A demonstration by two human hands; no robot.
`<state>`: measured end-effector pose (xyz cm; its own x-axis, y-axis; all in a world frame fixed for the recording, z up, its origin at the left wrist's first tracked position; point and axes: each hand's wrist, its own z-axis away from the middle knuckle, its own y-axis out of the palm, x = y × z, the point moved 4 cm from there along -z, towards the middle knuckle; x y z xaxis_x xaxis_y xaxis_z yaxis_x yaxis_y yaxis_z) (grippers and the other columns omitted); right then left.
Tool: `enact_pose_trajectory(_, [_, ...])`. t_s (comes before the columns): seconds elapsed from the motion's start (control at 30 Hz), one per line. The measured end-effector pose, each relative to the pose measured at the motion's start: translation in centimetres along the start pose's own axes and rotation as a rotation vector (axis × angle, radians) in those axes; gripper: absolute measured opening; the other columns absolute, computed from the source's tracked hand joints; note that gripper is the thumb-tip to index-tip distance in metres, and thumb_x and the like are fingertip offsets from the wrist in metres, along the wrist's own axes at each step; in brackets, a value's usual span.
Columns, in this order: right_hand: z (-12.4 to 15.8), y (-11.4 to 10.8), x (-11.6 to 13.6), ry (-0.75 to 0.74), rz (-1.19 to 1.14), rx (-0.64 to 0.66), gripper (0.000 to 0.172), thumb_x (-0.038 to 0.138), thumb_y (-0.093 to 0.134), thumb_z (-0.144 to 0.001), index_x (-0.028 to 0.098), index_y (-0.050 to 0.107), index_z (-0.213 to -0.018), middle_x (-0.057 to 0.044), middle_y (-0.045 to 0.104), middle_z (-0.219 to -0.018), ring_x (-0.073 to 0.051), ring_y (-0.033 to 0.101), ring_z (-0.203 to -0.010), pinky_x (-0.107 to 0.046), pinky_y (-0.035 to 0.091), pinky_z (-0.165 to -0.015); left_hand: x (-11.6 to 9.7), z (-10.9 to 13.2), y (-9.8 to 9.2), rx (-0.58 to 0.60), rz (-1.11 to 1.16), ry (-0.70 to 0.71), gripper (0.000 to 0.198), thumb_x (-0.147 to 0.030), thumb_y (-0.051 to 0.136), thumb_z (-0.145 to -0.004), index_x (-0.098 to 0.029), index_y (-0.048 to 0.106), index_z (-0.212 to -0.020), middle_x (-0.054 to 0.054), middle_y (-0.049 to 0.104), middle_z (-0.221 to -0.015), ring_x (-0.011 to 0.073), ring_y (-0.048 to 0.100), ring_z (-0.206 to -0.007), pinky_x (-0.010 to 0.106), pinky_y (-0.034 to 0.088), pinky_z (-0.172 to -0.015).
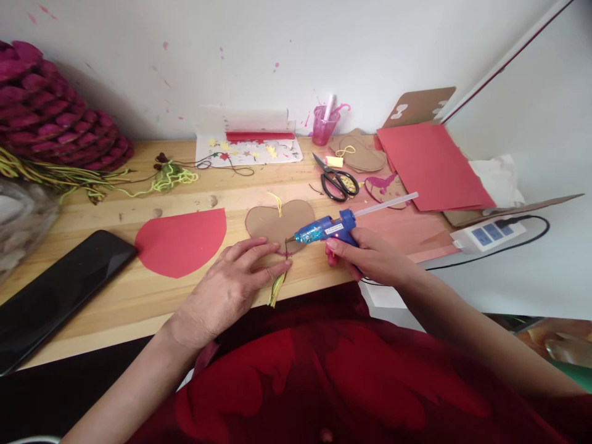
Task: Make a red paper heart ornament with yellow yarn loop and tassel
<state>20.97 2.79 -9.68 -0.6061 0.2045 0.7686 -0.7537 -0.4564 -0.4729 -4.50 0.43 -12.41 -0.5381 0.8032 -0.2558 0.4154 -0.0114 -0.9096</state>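
My right hand (367,250) is closed around the handle of a blue hot glue gun (328,228) with a clear glue stick poking out of its back. The gun's nozzle points left, at the lower part of a brown cardboard heart (263,223). My left hand (234,274) lies with fingers stretched over the heart's lower left edge. Beside its thumb, a yellow-green yarn tassel (278,288) hangs from a dark cord that runs up onto the cardboard under the nozzle. A yellow yarn loop (276,202) shows at the heart's top notch.
Left of the heart lie a cut red paper piece (182,243) and a black phone (60,296). Black scissors (341,185), cardboard shapes (365,157) and red sheets (435,166) lie behind the glue gun. A power strip (490,234) with a cable stands at the right; a pink cup (324,128) is at the wall.
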Motion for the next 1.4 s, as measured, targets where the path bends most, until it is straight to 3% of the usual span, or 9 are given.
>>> enact_pose_trajectory(0.37, [0.2,-0.1,0.1,-0.013,-0.008,0.059,0.047,0.061,0.054,-0.094,0.017,0.065,-0.082,0.004,0.051,-0.049,-0.012,0.051,-0.045,-0.027,0.043,-0.052,0.2,0.1,0.2,-0.002,0.013,-0.007,0.049,-0.004,0.053,-0.095,-0.026,0.065,-0.137,0.009,0.059,-0.145,0.0299,0.047,-0.14,0.049,0.051,-0.109])
enact_pose_trajectory(0.57, [-0.6,0.0,0.7,0.004,-0.047,-0.003,0.041,0.056,0.053,-0.095,0.019,0.06,-0.078,0.005,0.048,-0.047,-0.011,0.047,-0.042,-0.025,0.039,-0.045,0.1,0.1,0.1,-0.014,0.008,-0.006,0.049,-0.006,0.053,-0.096,-0.028,0.064,-0.138,0.009,0.06,-0.143,0.0291,0.047,-0.139,0.048,0.051,-0.109])
enact_pose_trajectory(0.77, [-0.1,-0.1,0.7,-0.022,-0.07,0.04,0.043,0.057,0.054,-0.094,0.018,0.061,-0.078,0.005,0.048,-0.047,-0.011,0.048,-0.044,-0.024,0.04,-0.047,0.2,0.2,0.2,-0.009,0.017,-0.019,0.048,-0.007,0.051,-0.097,-0.029,0.064,-0.138,0.008,0.06,-0.145,0.0289,0.048,-0.139,0.048,0.051,-0.108])
enact_pose_trajectory(1.03, [-0.5,-0.1,0.9,-0.014,-0.078,-0.002,0.042,0.058,0.055,-0.093,0.019,0.059,-0.079,0.006,0.049,-0.049,-0.01,0.046,-0.042,-0.025,0.038,-0.046,0.2,0.0,0.1,0.006,-0.001,-0.017,0.048,-0.007,0.053,-0.096,-0.029,0.065,-0.137,0.008,0.061,-0.143,0.0287,0.048,-0.139,0.048,0.052,-0.108])
enact_pose_trajectory(1.2, [-0.3,0.0,0.8,-0.014,-0.095,0.061,0.048,0.065,0.057,-0.09,0.019,0.06,-0.077,0.005,0.049,-0.049,-0.011,0.047,-0.044,-0.026,0.04,-0.047,0.2,0.1,0.2,0.002,0.003,-0.023,0.047,-0.008,0.052,-0.097,-0.029,0.065,-0.137,0.008,0.06,-0.144,0.0283,0.048,-0.139,0.048,0.051,-0.108])
enact_pose_trajectory(1.4, [-0.5,-0.1,0.8,-0.01,-0.088,0.012,0.044,0.062,0.057,-0.091,0.019,0.06,-0.079,0.004,0.052,-0.053,-0.01,0.046,-0.043,-0.026,0.037,-0.046,0.2,0.0,0.1,0.003,0.008,-0.024,0.046,-0.008,0.052,-0.097,-0.029,0.065,-0.136,0.008,0.061,-0.143,0.0287,0.049,-0.138,0.048,0.051,-0.108])
